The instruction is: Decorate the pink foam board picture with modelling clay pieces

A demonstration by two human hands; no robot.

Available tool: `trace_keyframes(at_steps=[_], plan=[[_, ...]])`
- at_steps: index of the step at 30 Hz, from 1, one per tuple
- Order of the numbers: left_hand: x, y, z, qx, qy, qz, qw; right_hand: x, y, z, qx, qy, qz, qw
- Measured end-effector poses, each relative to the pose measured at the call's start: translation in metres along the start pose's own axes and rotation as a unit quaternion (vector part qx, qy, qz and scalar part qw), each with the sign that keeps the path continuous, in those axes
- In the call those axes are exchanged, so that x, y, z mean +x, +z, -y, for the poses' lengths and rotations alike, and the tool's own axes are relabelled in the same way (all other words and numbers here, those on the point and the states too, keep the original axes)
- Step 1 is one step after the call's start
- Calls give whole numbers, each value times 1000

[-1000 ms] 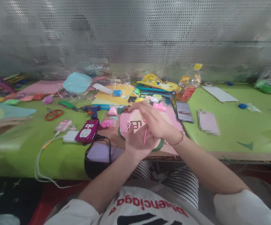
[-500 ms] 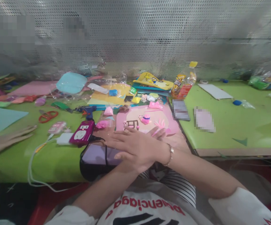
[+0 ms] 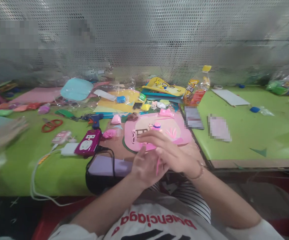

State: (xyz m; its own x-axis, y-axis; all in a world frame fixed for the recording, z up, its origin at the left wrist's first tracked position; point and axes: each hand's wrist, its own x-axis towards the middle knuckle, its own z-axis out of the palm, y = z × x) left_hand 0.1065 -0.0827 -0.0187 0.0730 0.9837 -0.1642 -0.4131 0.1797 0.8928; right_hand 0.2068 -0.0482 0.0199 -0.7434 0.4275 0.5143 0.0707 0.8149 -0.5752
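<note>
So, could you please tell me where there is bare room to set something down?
The widest free patch is the green tabletop at right, between the blue lump, the green scrap and the blurred pink item; a narrower one separates the white board from the far-right bag. It is crowded behind and left of the pink board: coloured lumps, glue gun, purple device.

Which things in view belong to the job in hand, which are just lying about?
Likely belongs:
pink strip, between left hand and right hand
decorated pink board, partly hidden by fingers

Apparently lying about:
orange-handled scissors
glue gun
drink bottle
purple device
</note>
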Motion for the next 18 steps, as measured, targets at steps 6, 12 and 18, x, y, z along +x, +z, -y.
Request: trace_keyframes(at_steps=[6,12,18], plan=[[-14,-29,7,-395,-210,196,873,-40,-27,-21,19,101,75,992],[-11,-19,3,-420,-244,222,846,-45,-21,-25,105,153,87,979],[-14,-24,5,-439,-256,246,825,-45,-16,-30,151,199,87,964]])
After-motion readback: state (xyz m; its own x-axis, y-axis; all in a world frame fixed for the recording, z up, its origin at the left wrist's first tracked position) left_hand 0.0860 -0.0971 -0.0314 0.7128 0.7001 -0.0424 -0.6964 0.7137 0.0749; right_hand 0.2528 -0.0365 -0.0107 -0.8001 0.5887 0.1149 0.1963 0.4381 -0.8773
